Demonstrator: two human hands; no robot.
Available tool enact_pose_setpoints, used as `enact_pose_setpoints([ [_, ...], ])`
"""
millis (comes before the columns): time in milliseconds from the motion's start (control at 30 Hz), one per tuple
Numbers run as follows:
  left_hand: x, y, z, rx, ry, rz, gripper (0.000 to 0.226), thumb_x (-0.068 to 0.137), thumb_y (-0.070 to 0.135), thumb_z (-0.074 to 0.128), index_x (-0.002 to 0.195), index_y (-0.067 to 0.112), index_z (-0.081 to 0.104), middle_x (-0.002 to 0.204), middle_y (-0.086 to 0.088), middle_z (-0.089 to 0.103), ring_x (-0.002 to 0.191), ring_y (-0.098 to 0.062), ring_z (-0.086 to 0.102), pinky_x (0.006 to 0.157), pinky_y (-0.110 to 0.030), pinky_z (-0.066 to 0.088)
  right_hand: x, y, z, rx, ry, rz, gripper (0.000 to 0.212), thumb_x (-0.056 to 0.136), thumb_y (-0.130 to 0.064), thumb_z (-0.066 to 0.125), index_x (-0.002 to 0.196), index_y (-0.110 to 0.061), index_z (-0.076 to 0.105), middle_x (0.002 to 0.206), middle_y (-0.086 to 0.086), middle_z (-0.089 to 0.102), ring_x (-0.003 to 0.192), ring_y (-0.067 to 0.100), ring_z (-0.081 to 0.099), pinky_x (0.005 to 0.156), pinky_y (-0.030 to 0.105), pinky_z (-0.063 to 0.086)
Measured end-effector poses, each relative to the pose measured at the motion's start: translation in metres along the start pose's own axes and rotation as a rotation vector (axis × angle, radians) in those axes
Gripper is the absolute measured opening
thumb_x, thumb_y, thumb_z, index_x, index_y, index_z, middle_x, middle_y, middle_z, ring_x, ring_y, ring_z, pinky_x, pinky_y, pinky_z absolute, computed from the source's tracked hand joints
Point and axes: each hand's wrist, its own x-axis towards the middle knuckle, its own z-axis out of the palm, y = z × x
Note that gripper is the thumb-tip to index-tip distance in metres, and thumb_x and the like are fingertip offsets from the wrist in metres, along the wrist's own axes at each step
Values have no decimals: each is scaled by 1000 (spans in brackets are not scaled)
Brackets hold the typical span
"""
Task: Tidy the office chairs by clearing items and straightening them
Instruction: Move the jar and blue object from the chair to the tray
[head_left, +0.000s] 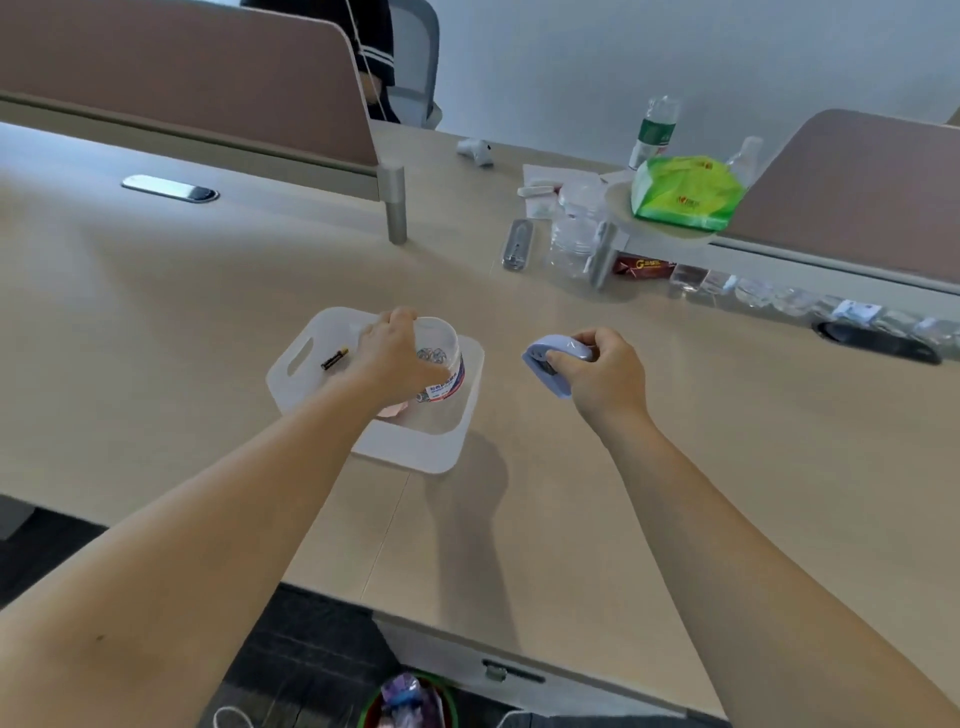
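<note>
My left hand (392, 353) grips a small clear plastic jar (441, 364) with a red and blue label and holds it inside a white plastic tray (415, 452) on the desk. A small black and gold battery (334, 358) lies in the tray's left part. My right hand (605, 371) is closed around a pale blue stapler (550, 358), held just above the desk to the right of the tray. A grey office chair (415, 62) with dark clothing draped on it stands behind the desk at the top.
The beige desk (208, 291) has brown divider panels (182, 78) at the back. At the right rear sit a green packet (685, 195), water bottles (654, 130), clear containers (574, 228) and a red wrapper (644, 267). A bin (410, 701) stands below the desk's front edge.
</note>
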Motion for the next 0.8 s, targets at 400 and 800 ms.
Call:
enact_pose_setpoints([
  [400, 72, 1, 48, 272, -195, -66, 75, 79, 33, 65, 136, 2, 27, 141, -18, 34, 127, -34, 37, 103, -39, 33, 53, 50, 15, 75, -34, 83, 13, 80, -17, 62, 87, -13, 52, 72, -12, 48, 64, 3, 45, 54, 12, 35],
  [800, 76, -34, 41, 115, -218, 45, 62, 84, 23, 61, 136, 5, 31, 146, -13, 30, 128, -30, 38, 104, -35, 32, 48, 31, 52, 76, 19, 53, 18, 79, -15, 64, 95, -8, 57, 77, -7, 52, 73, 12, 48, 59, 16, 37],
])
